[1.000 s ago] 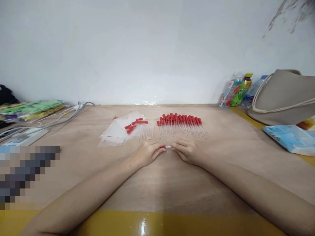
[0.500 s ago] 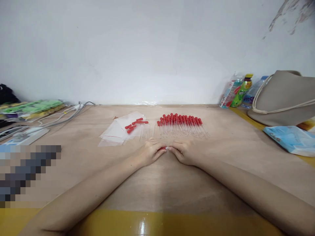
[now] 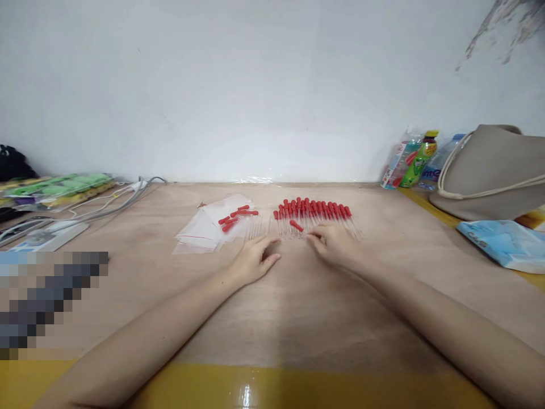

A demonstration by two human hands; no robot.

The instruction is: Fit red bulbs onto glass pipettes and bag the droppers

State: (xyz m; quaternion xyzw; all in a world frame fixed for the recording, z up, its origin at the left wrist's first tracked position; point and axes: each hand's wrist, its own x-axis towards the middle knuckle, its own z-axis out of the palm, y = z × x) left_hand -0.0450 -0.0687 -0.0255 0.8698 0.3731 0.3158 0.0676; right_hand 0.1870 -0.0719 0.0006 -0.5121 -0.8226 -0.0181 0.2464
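Observation:
A row of glass droppers with red rubber bulbs (image 3: 313, 213) lies on the wooden table (image 3: 289, 307). My right hand (image 3: 332, 244) is at the near edge of that row, pinching the glass end of one assembled dropper (image 3: 296, 225) whose red bulb points left. My left hand (image 3: 254, 260) rests on the table with fingers loosely spread and nothing in it, just below a few bare glass tubes (image 3: 254, 227). Loose red bulbs (image 3: 232, 218) lie on clear zip bags (image 3: 204, 233) to the left.
Cables (image 3: 114, 204), green packs (image 3: 59, 187) and a power strip (image 3: 46, 236) are at the far left. Drink bottles (image 3: 415, 159), a beige bag (image 3: 494, 170) and a blue packet (image 3: 502, 241) stand at the right. A yellow strip (image 3: 272, 389) edges the table front.
Both hands were together on one dropper at the table's middle. My left hand has let go, and my right hand has carried the dropper up to the row.

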